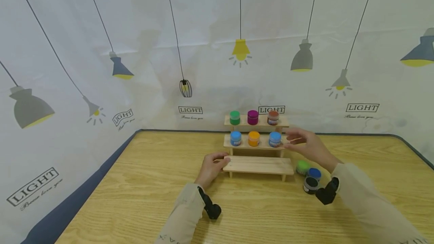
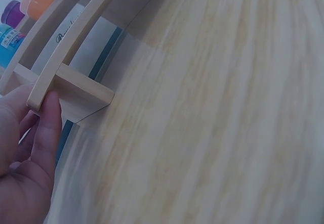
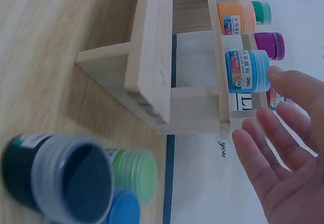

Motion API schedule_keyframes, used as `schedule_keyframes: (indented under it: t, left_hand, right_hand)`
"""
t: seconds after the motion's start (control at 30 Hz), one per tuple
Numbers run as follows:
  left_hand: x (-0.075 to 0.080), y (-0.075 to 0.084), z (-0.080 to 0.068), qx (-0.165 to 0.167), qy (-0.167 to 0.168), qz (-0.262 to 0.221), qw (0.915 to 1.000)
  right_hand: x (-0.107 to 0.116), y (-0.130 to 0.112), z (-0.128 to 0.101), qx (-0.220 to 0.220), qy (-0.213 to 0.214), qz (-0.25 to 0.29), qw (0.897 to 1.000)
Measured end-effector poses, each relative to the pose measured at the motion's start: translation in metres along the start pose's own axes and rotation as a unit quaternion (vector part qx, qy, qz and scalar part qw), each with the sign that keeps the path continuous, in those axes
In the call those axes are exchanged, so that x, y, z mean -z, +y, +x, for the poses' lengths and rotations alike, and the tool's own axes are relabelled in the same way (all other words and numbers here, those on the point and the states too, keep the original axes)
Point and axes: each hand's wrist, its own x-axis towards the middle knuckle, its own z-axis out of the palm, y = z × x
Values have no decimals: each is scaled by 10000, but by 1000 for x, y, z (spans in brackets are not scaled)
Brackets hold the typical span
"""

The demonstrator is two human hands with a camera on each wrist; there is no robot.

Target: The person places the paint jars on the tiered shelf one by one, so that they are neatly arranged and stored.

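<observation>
A three-tier wooden shelf point(image 1: 257, 164) stands mid-table. Its top step carries a green jar point(image 1: 234, 117), a magenta jar point(image 1: 252, 117) and a red-brown jar point(image 1: 272, 117). On the middle step are a blue jar point(image 1: 235, 138), an orange jar point(image 1: 253, 138) and a second blue jar point(image 1: 275, 139). The bottom step is bare. My left hand point(image 1: 213, 165) grips the bottom step's left end, thumb on the board's edge point(image 2: 48, 118). My right hand point(image 1: 300, 142) hovers with relaxed fingers just right of the second blue jar point(image 3: 245, 71) and holds nothing.
Three loose jars sit on the table right of the shelf: green point(image 1: 302, 166), blue point(image 1: 314, 173) and black point(image 1: 310, 184). A printed lamp backdrop hangs behind the wooden table point(image 1: 135, 199). The table's dark edge runs along the left and back.
</observation>
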Motion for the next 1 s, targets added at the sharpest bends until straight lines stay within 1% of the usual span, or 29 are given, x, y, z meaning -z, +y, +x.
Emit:
schedule_keyframes:
  t: [0.13, 0.27, 0.53, 0.7, 0.9, 1.0]
  left_hand:
    - [-1, -11, 7, -17, 52, 11, 10000]
    - [-2, -15, 10, -20, 117, 82, 9999]
    - [-2, -17, 10, -22, 118, 69, 9999]
    - [-2, -16, 9, -27, 135, 73, 9999]
    - [-2, -17, 9, -66, 138, 75, 9999]
    - [-2, -17, 10, -60, 135, 85, 9999]
  right_hand:
    - [5, 3, -11, -23, 34, -66, 10000]
    - [10, 9, -21, -26, 67, -123, 9999]
    - [14, 28, -41, -46, -1, -160, 9999]
    - [14, 35, -52, -59, 47, -246, 9997]
    - [15, 44, -61, -376, 133, -425, 9983]
    - [14, 46, -64, -459, 173, -512, 9975]
